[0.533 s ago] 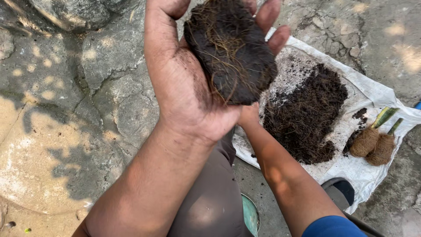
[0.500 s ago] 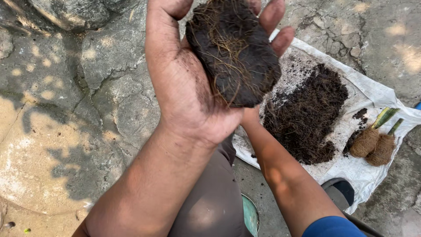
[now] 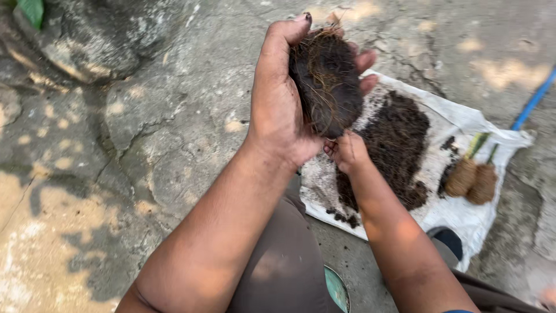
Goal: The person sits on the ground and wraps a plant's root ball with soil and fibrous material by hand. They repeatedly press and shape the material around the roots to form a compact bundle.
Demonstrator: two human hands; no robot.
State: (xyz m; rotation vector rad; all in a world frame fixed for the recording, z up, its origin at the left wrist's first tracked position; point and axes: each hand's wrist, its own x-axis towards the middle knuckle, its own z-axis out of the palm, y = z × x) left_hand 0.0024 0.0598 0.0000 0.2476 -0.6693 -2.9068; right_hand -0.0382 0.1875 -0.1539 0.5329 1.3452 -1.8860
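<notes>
- Root ball [image 3: 327, 81]: dark clump of soil bound with thin brown roots, was held up over the white sack [image 3: 463, 214] and the cracked stone ground [image 3: 174, 116].
- Left hand [image 3: 278, 110] was cupped around it from the side and below, thumb up over the top edge, fingertips showing past the far side. Closed grip on the clump.
- Right hand [image 3: 346, 152] sat just under the clump's lower end, fingers pinched at the roots or soil there; exactly what it pinched couldn't be made out.
- Handling, my read: light, soft, crumbly. Roots hold it together but loose soil would shed under squeeze. Best held as it was, a broad cupped palm under the bulk, not a fingertip pinch. Hanging root strands looked thin and would tear if pulled hard.
- Below on the sack: soil pile [image 3: 399, 145] spread across the middle, plus scattered crumbs near the close edge.
- Two brown bulbs [image 3: 472, 179] with green stalks lay at the sack's right end, touching each other, well apart from both hands.
- Blue pipe [image 3: 533, 101] ran off at the right edge.
</notes>
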